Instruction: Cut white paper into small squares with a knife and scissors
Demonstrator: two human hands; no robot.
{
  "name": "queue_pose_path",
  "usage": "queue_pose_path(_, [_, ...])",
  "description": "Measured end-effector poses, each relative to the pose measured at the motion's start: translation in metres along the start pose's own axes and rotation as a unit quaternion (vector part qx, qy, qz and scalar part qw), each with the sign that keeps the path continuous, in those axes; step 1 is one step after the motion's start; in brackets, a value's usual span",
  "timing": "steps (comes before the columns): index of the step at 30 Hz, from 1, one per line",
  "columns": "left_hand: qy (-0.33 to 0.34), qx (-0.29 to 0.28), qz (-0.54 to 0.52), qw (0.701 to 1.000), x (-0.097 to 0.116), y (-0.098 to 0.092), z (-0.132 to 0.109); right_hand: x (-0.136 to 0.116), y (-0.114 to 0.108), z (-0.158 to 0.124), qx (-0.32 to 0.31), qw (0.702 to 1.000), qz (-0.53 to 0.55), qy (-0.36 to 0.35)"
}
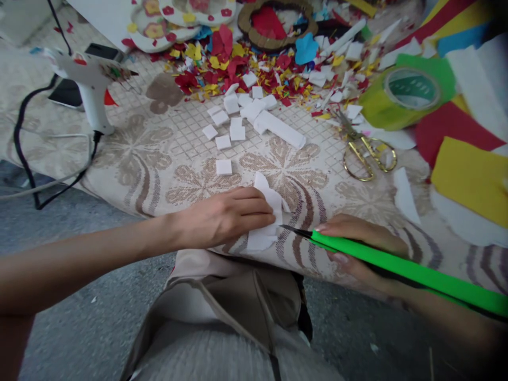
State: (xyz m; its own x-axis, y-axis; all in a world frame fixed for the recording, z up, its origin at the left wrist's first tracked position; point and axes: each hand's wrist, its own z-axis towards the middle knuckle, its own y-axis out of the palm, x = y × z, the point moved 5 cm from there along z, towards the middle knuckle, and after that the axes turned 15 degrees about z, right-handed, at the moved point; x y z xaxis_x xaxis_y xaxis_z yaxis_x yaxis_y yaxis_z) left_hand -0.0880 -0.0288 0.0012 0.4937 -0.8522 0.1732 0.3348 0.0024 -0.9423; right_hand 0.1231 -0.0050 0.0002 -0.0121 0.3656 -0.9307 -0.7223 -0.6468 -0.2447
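Note:
My left hand (234, 216) lies over a white foam piece (273, 203) with curved edges near the table's front edge, its fingers together and pressing on it. In my right hand (357, 241) is a bright green tool (381, 255), gripped between thumb and fingers. The tool's thin dark tip (291, 228) points left and is beside the right edge of the foam piece. A small white foam square (224, 167) lies just beyond my left hand. More white squares (231, 103) and a rolled white piece (283, 130) lie farther back.
Gold-handled scissors (367, 153) and green tape (408, 92) lie at right, near coloured sheets (470, 180). A white glue gun (85, 87) with a black cable stands at left. Colourful scraps (238, 66), a brown scalloped ring (244, 21) and decorated white shapes (153, 26) are at the back.

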Motion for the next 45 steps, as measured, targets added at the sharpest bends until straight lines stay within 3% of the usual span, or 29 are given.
queue_pose_path(8, [-0.010,-0.046,-0.075,0.996,-0.009,0.002,0.008,0.007,0.005,-0.001,-0.086,0.996,-0.023,-0.030])
queue_pose_path(15, [-0.012,0.005,-0.078,0.997,-0.013,0.004,0.010,0.008,0.003,-0.003,-0.075,0.997,0.007,-0.010])
queue_pose_path(22, [0.051,0.007,0.062,0.997,-0.004,0.002,0.010,0.009,0.002,-0.004,-0.088,0.996,0.011,-0.017])
queue_pose_path(27, [0.108,0.062,0.127,0.984,0.003,0.000,0.010,0.009,0.003,-0.002,-0.080,0.996,0.019,-0.023])
queue_pose_path(45, [0.121,0.119,0.107,0.980,0.003,-0.001,0.006,0.007,0.003,0.002,-0.055,0.996,0.058,-0.036])
